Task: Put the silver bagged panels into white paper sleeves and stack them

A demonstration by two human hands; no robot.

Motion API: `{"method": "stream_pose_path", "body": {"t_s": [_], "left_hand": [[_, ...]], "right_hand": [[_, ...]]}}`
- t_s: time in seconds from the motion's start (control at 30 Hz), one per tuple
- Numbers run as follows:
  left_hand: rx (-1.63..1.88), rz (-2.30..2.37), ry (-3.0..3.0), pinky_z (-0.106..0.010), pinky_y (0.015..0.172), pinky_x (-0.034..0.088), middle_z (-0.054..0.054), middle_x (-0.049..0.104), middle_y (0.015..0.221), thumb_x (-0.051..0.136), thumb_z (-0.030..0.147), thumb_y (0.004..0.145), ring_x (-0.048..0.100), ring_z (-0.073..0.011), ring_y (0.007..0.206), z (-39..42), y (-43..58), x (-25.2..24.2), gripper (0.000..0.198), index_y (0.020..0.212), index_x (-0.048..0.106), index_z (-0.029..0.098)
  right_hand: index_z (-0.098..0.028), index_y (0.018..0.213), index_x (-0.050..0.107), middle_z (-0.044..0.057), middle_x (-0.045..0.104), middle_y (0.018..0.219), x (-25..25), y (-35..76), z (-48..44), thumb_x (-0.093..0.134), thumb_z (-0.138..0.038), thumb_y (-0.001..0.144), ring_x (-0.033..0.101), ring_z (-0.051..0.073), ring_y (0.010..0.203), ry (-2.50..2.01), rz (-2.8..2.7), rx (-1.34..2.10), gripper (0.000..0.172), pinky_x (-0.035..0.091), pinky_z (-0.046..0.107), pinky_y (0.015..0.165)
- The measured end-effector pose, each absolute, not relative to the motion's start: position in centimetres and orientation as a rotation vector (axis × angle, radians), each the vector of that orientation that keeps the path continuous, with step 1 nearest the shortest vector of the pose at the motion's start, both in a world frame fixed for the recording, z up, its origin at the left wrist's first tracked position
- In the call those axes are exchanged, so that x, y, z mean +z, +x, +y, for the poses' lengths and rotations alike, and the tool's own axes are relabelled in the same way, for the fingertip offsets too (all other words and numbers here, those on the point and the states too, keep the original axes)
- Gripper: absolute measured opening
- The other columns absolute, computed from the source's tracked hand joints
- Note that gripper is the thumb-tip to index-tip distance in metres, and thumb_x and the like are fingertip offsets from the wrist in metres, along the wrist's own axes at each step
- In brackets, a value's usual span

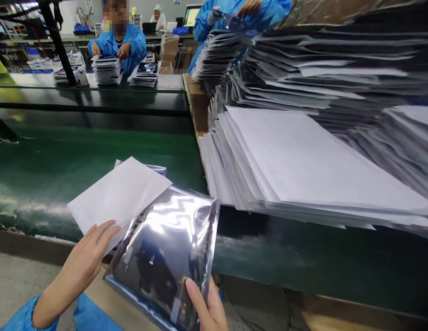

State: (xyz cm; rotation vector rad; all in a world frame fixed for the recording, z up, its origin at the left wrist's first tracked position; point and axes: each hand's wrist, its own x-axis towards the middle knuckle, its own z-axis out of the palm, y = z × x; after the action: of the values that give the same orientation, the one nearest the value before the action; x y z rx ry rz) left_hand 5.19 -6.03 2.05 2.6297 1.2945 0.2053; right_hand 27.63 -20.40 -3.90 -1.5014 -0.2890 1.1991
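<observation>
A shiny, silvery see-through bag (159,257) with a dark flat content, like an anti-static bag, is tilted over the near table edge. My right hand (207,303) grips its lower right side, thumb on top and fingers underneath. My left hand (93,250) lies with fingers stretched out on the near corner of a white sheet or envelope (120,193); its thumb is hidden. This white piece overlaps the upper left of the bag. Under its far edge, part of another shiny packet (159,170) shows.
A big stack of white and grey padded sheets (314,156) stands at right, with more piles (338,59) behind it. Across the green table (79,151), a co-worker in blue (131,43) handles a stack (108,71). Another blue-sleeved person (214,27) works farther right. A black post (58,41) rises at left.
</observation>
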Motion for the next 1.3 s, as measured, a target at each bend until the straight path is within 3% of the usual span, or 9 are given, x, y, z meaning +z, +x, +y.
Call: {"method": "stream_pose_path", "body": {"t_s": [0.07, 0.17, 0.3, 0.63, 0.87, 1.07, 1.3], "left_hand": [[0.346, 1.391, 2.476, -0.036, 0.084, 0.050, -0.013, 0.049, 0.131, 0.037, 0.008, 0.081, 0.054, -0.0245, 0.113, -6.9, 4.6, 1.3, 0.043, 0.121, 0.043, 0.022], [0.597, 1.599, 2.288, -0.032, 0.072, 0.049, -0.009, 0.056, 0.099, 0.045, 0.020, 0.084, 0.059, -0.0217, 0.089, -7.9, 4.3, 0.5, 0.005, 0.089, 0.046, 0.022], [0.677, 1.802, 2.218, -0.030, 0.069, 0.042, -0.001, 0.051, 0.074, 0.050, 0.028, 0.087, 0.053, -0.0184, 0.073, -8.8, 4.6, -0.3, 0.017, 0.071, 0.045, 0.023], [0.636, 1.918, 1.983, -0.026, 0.052, 0.036, 0.004, 0.047, 0.058, 0.047, 0.031, 0.087, 0.045, -0.0129, 0.051, -11.0, 5.4, -2.0, 0.022, 0.067, 0.051, 0.022], [0.925, 1.809, 1.749, -0.027, 0.065, 0.048, -0.002, 0.062, 0.076, 0.051, 0.033, 0.087, 0.059, -0.0153, 0.068, -12.2, 6.0, -2.4, 0.017, 0.086, 0.062, 0.019], [1.174, 1.705, 1.814, -0.023, 0.061, 0.047, 0.000, 0.057, 0.072, 0.050, 0.021, 0.089, 0.056, -0.0136, 0.067, -13.5, 6.4, -3.1, 0.010, 0.083, 0.058, 0.020], [1.241, 1.690, 2.103, -0.021, 0.059, 0.043, 0.002, 0.054, 0.070, 0.049, 0.010, 0.087, 0.052, -0.0111, 0.063, -13.0, 6.4, -3.1, 0.012, 0.082, 0.054, 0.020]], "right_hand": [[-0.030, 0.130, 0.051, 0.001, 0.066, 0.120, -3.8, 27.5, -19.1, 0.064, -0.056, 0.077, 0.055, 0.024, 0.119, -1.492, -0.264, 1.213, 0.060, 0.046, 0.033, 0.099], [-0.028, 0.126, 0.053, 0.002, 0.066, 0.118, -4.1, 27.5, -18.1, 0.067, -0.057, 0.074, 0.055, 0.025, 0.118, -1.500, -0.247, 1.263, 0.062, 0.045, 0.033, 0.098], [-0.028, 0.122, 0.055, 0.002, 0.064, 0.121, -4.7, 27.8, -18.1, 0.068, -0.056, 0.072, 0.050, 0.026, 0.123, -1.522, -0.243, 1.270, 0.059, 0.039, 0.036, 0.103], [-0.031, 0.118, 0.058, -0.002, 0.065, 0.119, -3.9, 27.4, -17.1, 0.066, -0.055, 0.074, 0.052, 0.024, 0.119, -1.482, -0.248, 1.285, 0.051, 0.039, 0.032, 0.101], [-0.031, 0.120, 0.056, -0.002, 0.063, 0.124, -4.3, 27.2, -16.9, 0.065, -0.053, 0.077, 0.052, 0.023, 0.122, -1.498, -0.234, 1.250, 0.050, 0.040, 0.031, 0.101], [-0.025, 0.116, 0.061, 0.001, 0.073, 0.100, -4.0, 26.7, -16.6, 0.067, -0.052, 0.074, 0.065, 0.025, 0.102, -1.529, -0.257, 1.155, 0.050, 0.054, 0.031, 0.080], [-0.025, 0.118, 0.059, 0.002, 0.070, 0.104, -3.6, 26.1, -16.6, 0.069, -0.053, 0.071, 0.061, 0.026, 0.108, -1.498, -0.155, 1.181, 0.056, 0.049, 0.036, 0.091]]}}
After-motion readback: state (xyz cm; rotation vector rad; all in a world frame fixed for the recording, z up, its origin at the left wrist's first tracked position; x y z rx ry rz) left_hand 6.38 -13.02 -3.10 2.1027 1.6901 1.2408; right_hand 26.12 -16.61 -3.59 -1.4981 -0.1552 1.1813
